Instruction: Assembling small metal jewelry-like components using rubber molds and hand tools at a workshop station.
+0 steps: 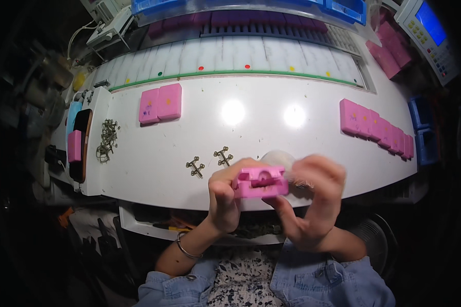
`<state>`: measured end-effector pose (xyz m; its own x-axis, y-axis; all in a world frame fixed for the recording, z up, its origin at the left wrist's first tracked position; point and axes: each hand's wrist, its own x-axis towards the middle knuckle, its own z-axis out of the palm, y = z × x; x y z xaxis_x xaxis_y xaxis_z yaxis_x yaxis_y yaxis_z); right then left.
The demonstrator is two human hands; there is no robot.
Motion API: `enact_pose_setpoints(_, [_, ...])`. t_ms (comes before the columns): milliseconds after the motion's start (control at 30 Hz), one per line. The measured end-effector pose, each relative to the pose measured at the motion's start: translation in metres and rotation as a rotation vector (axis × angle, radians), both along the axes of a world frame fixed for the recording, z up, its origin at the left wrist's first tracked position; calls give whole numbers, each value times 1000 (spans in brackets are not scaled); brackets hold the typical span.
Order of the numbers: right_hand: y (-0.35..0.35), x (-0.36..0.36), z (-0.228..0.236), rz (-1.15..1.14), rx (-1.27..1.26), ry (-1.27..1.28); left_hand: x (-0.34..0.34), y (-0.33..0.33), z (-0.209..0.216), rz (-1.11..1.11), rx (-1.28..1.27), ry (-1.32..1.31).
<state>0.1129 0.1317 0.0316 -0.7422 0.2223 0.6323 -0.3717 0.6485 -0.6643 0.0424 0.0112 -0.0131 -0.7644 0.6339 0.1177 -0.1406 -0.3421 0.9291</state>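
My left hand (224, 197) grips a pink rubber mould (264, 192) above the table's near edge. A gap runs across the mould's side facing me, with a rounded notch at its top middle. To the mould's right is my right hand (317, 204), its curled fingers smeared by motion. Its thumb lies at the mould's lower right corner; whether it presses there is unclear. Beyond the hands sits a pale round thing (277, 157), partly covered. Two small brass-coloured branched pieces, a left one (195, 167) and a right one (223, 156), lie left of it.
Two pink blocks (160, 104) lie at the far left, and a row of pink blocks (376, 128) at the right. A pile of small branched pieces (107, 139) is near a phone (80, 146). A green-edged white panel (230, 53) spans the back. An open drawer (153, 225) sits below the table edge.
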Motion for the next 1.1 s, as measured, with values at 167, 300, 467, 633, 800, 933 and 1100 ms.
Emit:
enact_pose_setpoints(167, [17,-10,6,253,-365,-315,-2,-4,3,45,-95,74])
enact_pose_setpoints(300, [13,-13,6,282,-499,-419,-11,-14,15,186,90,102])
enact_pose_setpoints(467, [0,-29,10,300,-484,-397,-27,-34,20,177,-37,327])
enact_pose_setpoints(633, [-16,-68,-1,418,-922,-450,-72,-63,36,-395,-156,-299])
enact_pose_setpoints(800, [-44,-98,-28,241,-428,-325,-156,-90,56,79,-201,-335])
enact_pose_setpoints(933, [-56,-106,-39,312,-237,-342,-291,-140,33,609,-743,238])
enact_pose_setpoints(1100, [-60,-104,-43,275,-158,-314,-365,-168,21,1129,-1306,644])
